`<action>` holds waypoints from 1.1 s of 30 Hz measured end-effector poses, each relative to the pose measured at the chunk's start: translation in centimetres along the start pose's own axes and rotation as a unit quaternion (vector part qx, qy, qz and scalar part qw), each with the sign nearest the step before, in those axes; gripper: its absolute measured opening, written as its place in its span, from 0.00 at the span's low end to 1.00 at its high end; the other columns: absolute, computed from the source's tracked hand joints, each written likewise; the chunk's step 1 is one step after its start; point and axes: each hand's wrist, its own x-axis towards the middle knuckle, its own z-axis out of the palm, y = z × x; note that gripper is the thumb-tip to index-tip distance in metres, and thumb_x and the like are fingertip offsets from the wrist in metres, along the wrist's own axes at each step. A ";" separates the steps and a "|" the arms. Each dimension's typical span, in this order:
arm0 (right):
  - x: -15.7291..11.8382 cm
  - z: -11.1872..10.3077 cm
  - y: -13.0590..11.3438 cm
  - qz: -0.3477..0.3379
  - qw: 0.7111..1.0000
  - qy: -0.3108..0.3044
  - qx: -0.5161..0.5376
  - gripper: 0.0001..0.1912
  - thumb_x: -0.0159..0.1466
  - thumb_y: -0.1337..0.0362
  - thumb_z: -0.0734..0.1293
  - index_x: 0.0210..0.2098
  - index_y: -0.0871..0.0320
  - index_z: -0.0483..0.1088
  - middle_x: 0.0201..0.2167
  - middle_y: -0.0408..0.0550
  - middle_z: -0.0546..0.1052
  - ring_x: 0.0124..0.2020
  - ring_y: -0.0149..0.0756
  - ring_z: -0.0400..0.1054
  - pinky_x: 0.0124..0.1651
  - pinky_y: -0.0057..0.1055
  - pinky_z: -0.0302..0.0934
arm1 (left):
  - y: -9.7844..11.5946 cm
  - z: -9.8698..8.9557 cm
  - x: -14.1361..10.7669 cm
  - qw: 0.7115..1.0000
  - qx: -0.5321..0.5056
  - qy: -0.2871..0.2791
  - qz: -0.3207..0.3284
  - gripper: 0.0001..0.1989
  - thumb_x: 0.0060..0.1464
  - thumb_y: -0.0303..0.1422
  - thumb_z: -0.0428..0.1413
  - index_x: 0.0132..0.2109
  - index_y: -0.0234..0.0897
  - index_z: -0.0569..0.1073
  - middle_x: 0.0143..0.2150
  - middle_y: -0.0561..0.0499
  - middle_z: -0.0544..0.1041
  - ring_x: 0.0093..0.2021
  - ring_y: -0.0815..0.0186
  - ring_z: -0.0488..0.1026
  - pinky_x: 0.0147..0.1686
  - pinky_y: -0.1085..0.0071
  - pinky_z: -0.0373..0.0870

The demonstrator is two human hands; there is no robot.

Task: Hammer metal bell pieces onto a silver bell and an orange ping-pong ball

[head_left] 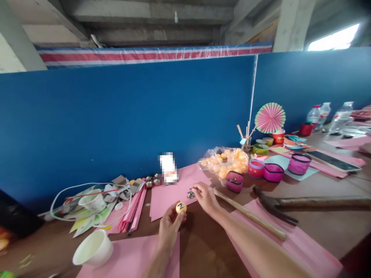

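Note:
Between its thumb and fingers my left hand (171,222) holds an orange ball (181,207) that has small silvery pieces on its upper face. To the right, my right hand (205,195) reaches over a pink sheet (166,199), its fingertips at a little pile of small dark shiny pieces (190,193). Those fingers are pressed together; whether a piece is between them is too small to tell. Behind my right hand, a clear plastic bag (224,159) holds several orange balls.
A wooden stick (252,214) and a hammer (278,203) lie at the right, near small magenta containers (273,172). At the left stand a white bowl (93,249) and a heap of papers with a white cable (52,208). A blue partition (130,116) rises behind.

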 end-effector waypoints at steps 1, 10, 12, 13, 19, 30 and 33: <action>-0.1 0.0 -0.3 0.003 1.000 -0.004 0.012 0.09 0.59 0.67 0.59 0.35 0.57 0.69 0.33 0.48 0.74 0.35 0.34 0.67 0.37 0.29 0.61 | 0.0 -0.1 0.0 1.000 -0.010 -0.003 -0.006 0.28 0.37 0.39 0.62 0.47 0.34 0.68 0.37 0.47 0.76 0.34 0.65 0.74 0.36 0.69 0.72; -0.6 0.8 -2.9 0.106 0.960 -0.139 0.217 0.05 0.58 0.63 0.62 0.30 0.59 0.66 0.26 0.41 0.70 0.29 0.30 0.64 0.32 0.25 0.59 | -0.3 -0.6 0.3 0.997 -0.073 -0.034 0.004 0.24 0.42 0.37 0.60 0.47 0.36 0.68 0.45 0.44 0.74 0.45 0.61 0.71 0.44 0.66 0.68; -0.7 1.0 -2.8 0.123 0.947 -0.160 0.251 0.06 0.57 0.62 0.63 0.29 0.59 0.66 0.25 0.41 0.69 0.28 0.29 0.63 0.32 0.25 0.58 | -0.4 -0.6 0.4 0.998 -0.064 -0.024 0.009 0.25 0.41 0.37 0.61 0.47 0.36 0.68 0.44 0.44 0.74 0.44 0.60 0.71 0.44 0.65 0.68; -0.7 1.1 -2.7 0.130 0.940 -0.166 0.269 0.06 0.57 0.62 0.63 0.29 0.59 0.66 0.26 0.41 0.69 0.29 0.29 0.63 0.33 0.25 0.58 | -0.4 -0.6 0.4 0.998 -0.060 -0.019 0.013 0.25 0.40 0.37 0.61 0.47 0.35 0.67 0.43 0.44 0.75 0.44 0.60 0.72 0.44 0.65 0.68; -1.0 1.3 -2.4 0.177 0.901 -0.187 0.349 0.10 0.56 0.58 0.65 0.30 0.59 0.67 0.39 0.46 0.71 0.41 0.35 0.65 0.44 0.31 0.58 | -0.5 -0.7 0.4 0.996 -0.076 -0.035 0.022 0.26 0.42 0.35 0.60 0.49 0.36 0.65 0.46 0.43 0.73 0.44 0.60 0.71 0.45 0.64 0.67; -1.0 0.9 -3.0 0.192 0.881 -0.225 0.369 0.14 0.54 0.54 0.66 0.28 0.60 0.68 0.38 0.48 0.73 0.41 0.37 0.66 0.45 0.33 0.57 | 0.3 -0.6 0.0 0.996 -0.053 -0.054 0.051 0.26 0.41 0.34 0.61 0.49 0.34 0.65 0.46 0.42 0.74 0.46 0.59 0.71 0.48 0.63 0.64; -1.1 0.9 -2.9 0.200 0.881 -0.236 0.358 0.14 0.54 0.53 0.66 0.27 0.60 0.67 0.39 0.48 0.73 0.42 0.38 0.66 0.45 0.34 0.58 | 0.0 -0.7 0.2 0.997 -0.034 -0.031 0.055 0.26 0.40 0.34 0.61 0.48 0.34 0.66 0.44 0.42 0.74 0.44 0.59 0.71 0.46 0.63 0.65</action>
